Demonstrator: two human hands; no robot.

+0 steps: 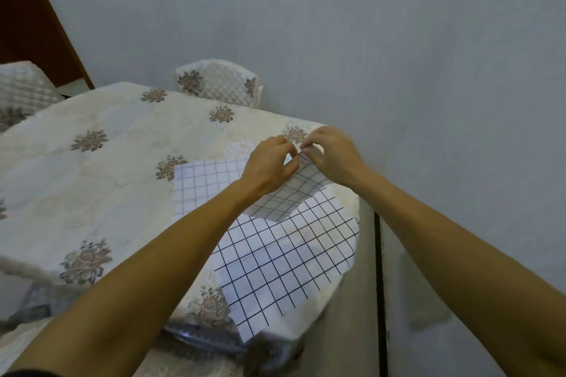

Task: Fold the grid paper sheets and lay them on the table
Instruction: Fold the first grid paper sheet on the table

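Cloth-covered table [107, 168], flat grid sheets [275, 269]: left hand [266, 165] and right hand [330, 156] pinch lifted sheet [288, 196] by its corner, mid-fold; next, likely aligning and creasing.

Both arms outstretched, left hand [269, 167] and right hand [332, 156] close together, fingers pinched

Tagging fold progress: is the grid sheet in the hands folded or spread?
Lifted, no fold visible: left hand and right hand pinch one corner; the lifted sheet hangs over a flat sheet.
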